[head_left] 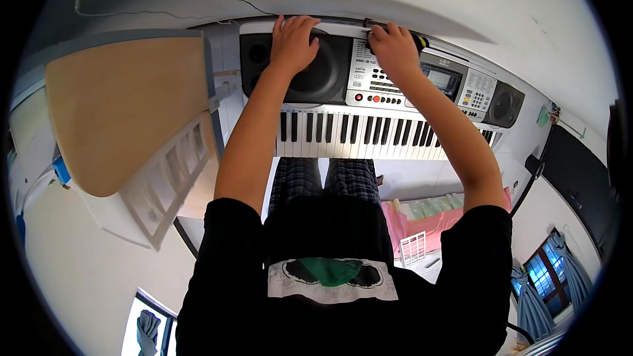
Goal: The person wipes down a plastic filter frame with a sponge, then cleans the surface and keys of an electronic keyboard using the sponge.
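"Checking status: where is the electronic keyboard [369, 135] placed?"

"Laid crosswise beyond the plaid-clad legs [297, 178]; keys faced near, left speaker [323, 69] and display [440, 80] set on the far side."

"Progress?"

"Far rim reached by both hands, no key touched. Nothing there can be confirmed as finished; what is left can't be judged from this angle."

"Pose?"

"Both arms stretched forward, elbows bent a bit, right one angled inward. Left hand [295, 45] held wide over the far rim, above the left speaker, fingers spread, nothing seen gripped. Right hand [395, 49] curled narrow at the far rim, just beside a dark item with a yellow band [420, 42]. Whether anything is gripped by it: can't tell, fingertips partly hidden."
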### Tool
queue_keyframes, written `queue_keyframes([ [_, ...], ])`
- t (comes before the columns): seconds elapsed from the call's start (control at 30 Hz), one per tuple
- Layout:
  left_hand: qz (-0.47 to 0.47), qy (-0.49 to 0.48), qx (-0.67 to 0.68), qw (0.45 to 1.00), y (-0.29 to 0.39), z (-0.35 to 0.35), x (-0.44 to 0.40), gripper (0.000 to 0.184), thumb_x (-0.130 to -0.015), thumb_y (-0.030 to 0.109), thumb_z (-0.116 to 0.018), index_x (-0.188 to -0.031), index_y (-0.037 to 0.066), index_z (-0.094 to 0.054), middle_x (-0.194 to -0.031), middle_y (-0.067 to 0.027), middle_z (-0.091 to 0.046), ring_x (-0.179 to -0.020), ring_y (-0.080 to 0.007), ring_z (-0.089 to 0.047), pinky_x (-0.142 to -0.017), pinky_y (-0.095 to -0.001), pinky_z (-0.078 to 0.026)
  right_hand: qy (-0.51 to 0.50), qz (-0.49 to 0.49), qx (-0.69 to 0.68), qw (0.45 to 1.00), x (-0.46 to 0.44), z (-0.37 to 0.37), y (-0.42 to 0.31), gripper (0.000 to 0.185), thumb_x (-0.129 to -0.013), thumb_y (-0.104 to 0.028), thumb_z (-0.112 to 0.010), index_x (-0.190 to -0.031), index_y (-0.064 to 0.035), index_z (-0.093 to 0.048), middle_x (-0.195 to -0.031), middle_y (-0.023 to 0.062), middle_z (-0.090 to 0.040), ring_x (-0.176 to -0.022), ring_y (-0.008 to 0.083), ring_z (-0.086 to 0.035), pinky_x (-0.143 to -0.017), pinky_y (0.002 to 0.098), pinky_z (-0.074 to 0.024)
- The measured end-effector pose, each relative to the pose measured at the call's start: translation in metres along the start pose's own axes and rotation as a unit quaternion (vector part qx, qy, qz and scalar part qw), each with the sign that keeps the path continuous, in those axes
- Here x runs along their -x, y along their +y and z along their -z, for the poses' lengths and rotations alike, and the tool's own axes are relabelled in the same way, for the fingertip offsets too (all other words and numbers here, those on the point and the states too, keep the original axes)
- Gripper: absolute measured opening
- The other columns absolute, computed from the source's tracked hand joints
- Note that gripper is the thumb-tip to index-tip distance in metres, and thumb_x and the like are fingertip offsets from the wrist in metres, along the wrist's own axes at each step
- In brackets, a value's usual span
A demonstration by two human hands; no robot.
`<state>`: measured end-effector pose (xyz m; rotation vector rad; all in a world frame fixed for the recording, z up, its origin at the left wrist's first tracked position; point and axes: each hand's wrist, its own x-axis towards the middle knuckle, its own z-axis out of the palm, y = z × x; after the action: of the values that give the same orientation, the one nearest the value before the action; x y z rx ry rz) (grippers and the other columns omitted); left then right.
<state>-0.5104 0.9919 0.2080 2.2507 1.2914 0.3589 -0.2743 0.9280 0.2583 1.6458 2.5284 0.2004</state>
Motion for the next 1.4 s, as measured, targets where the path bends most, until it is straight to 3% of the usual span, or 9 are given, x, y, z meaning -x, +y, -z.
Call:
queue_keyframes([
  [0.53, 0.012, -0.043, -0.007, 0.999, 0.001, 0.003, -0.004, 0.043, -0.081, 0.013, -0.066, -0.123, 0.017, -0.055, -0.124, -0.0025, -0.056, -0.124, -0.0216, -0.046, -0.114, -0.0471, -0.018, 0.033, -0.12, -0.082, 0.989, -0.015, -0.002, -0.025, 0.006, -0.072, -0.012, -0.061, -0.074, -0.0116, -0.067, -0.087, 0.0002, -0.061, -0.092, 0.0224, -0.057, -0.072, 0.0359, -0.0442],
  [0.9, 0.015, -0.05, -0.013, 0.999, 0.008, 0.01, -0.002, 0.043, -0.083, 0.014, -0.065, -0.125, 0.013, -0.055, -0.129, -0.005, -0.055, -0.125, -0.0241, -0.046, -0.113, -0.0463, -0.023, -0.033, -0.277, -0.199, 0.939, 0.034, 0.024, 0.028, 0.029, -0.073, -0.011, -0.074, -0.101, -0.0119, -0.065, -0.1, 0.0041, -0.067, -0.095, 0.0284, -0.06, -0.083, 0.0361, -0.0502],
  [0.93, 0.014, -0.05, -0.014, 0.999, 0.019, 0.017, -0.001, 0.043, -0.083, 0.014, -0.065, -0.125, 0.013, -0.055, -0.129, -0.005, -0.055, -0.125, -0.0241, -0.046, -0.113, -0.0463, -0.023, -0.036, -0.325, -0.326, 0.887, 0.031, 0.042, 0.021, 0.034, -0.073, -0.013, -0.075, -0.103, -0.0106, -0.06, -0.1, 0.0078, -0.067, -0.094, 0.0302, -0.062, -0.082, 0.0364, -0.0503],
  [1.0, -0.024, -0.003, 0.231, 0.973, 0.047, 0.033, 0.003, 0.045, -0.085, 0.014, -0.066, -0.128, 0.009, -0.054, -0.129, -0.0086, -0.055, -0.125, -0.0274, -0.047, -0.109, -0.0419, -0.031, -0.054, -0.372, -0.521, 0.766, 0.031, 0.049, 0.012, 0.047, -0.072, -0.021, -0.079, -0.105, -0.0076, -0.048, -0.099, 0.0168, -0.067, -0.089, 0.0308, -0.066, -0.081, 0.0358, -0.0505],
  [1.1, 0.032, -0.1, 0.402, 0.91, 0.089, 0.047, 0.012, 0.042, -0.085, 0.014, -0.069, -0.125, 0.005, -0.057, -0.121, -0.0084, -0.058, -0.114, -0.0199, -0.055, -0.098, -0.0326, -0.043, -0.028, -0.345, -0.62, 0.704, 0.034, 0.048, -0.008, 0.052, -0.071, -0.026, -0.082, -0.103, -0.0033, -0.048, -0.1, 0.0136, -0.065, -0.091, 0.0222, -0.063, -0.081, 0.0326, -0.0494],
  [1.23, 0.093, -0.135, 0.505, 0.848, 0.108, 0.033, 0.02, 0.031, -0.085, 0.007, -0.069, -0.114, 0.001, -0.062, -0.107, -0.0063, -0.062, -0.099, -0.0145, -0.059, -0.09, -0.0279, -0.046, -0.007, -0.311, -0.6, 0.737, 0.035, 0.063, -0.016, 0.05, -0.071, -0.02, -0.082, -0.104, -0.0026, -0.049, -0.101, 0.0101, -0.062, -0.093, 0.018, -0.061, -0.083, 0.0303, -0.0486],
  [1.3, 0.189, -0.134, 0.625, 0.745, 0.115, 0.03, 0.023, 0.021, -0.085, 0.004, -0.069, -0.105, -0.001, -0.064, -0.096, -0.0027, -0.063, -0.091, -0.0107, -0.058, -0.085, -0.0258, -0.047, 0.012, -0.328, -0.647, 0.689, 0.04, 0.062, -0.02, 0.048, -0.072, -0.019, -0.081, -0.105, -0.0031, -0.051, -0.101, 0.0078, -0.061, -0.093, 0.0161, -0.06, -0.083, 0.0294, -0.0486],
  [1.33, 0.189, -0.136, 0.624, 0.746, 0.119, 0.024, 0.026, 0.021, -0.085, 0.004, -0.069, -0.105, -0.001, -0.064, -0.096, -0.0027, -0.063, -0.091, -0.0107, -0.058, -0.085, -0.0258, -0.047, 0.013, -0.329, -0.647, 0.688, 0.042, 0.062, -0.024, 0.048, -0.072, -0.019, -0.081, -0.105, -0.0031, -0.051, -0.101, 0.0078, -0.061, -0.093, 0.0161, -0.06, -0.083, 0.0294, -0.0486],
  [1.4, 0.194, -0.043, 0.69, 0.696, 0.127, 0.009, 0.032, 0.016, -0.083, 0.006, -0.071, -0.096, 0.0, -0.067, -0.088, -0.0006, -0.061, -0.083, -0.0087, -0.054, -0.075, -0.0226, -0.045, 0.047, -0.351, -0.733, 0.582, 0.049, 0.06, -0.034, 0.046, -0.073, -0.019, -0.081, -0.106, -0.0036, -0.053, -0.103, 0.0062, -0.06, -0.095, 0.0154, -0.059, -0.085, 0.0291, -0.0488],
])
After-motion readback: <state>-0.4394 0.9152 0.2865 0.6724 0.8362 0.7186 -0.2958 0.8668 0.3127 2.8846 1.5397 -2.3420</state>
